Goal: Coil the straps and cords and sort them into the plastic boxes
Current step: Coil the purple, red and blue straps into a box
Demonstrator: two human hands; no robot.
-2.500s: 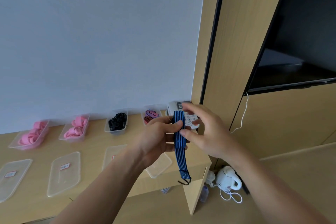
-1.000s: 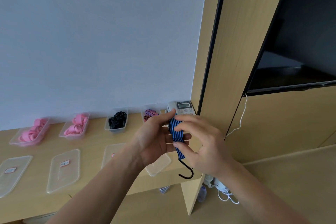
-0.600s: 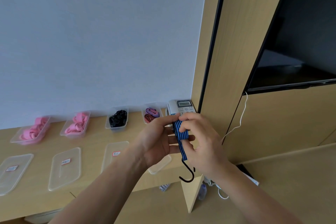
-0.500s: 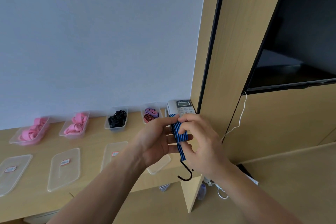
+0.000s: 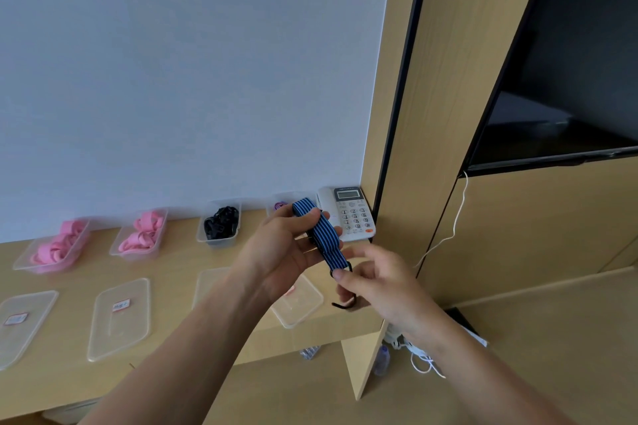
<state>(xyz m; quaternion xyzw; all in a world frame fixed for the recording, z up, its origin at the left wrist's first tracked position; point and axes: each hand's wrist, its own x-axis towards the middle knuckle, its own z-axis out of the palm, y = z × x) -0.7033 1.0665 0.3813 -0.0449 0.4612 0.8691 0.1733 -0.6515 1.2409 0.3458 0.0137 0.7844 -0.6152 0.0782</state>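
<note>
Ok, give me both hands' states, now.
Left hand: holds the coiled strap.
Right hand: pinches the strap's hook.

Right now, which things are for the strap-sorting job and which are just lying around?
For the job: blue striped strap, held by the left hand and right hand; plastic boxes with pink straps and black cords; lids.
Just lying about: telephone, dark screen, bottle on the floor.
</note>
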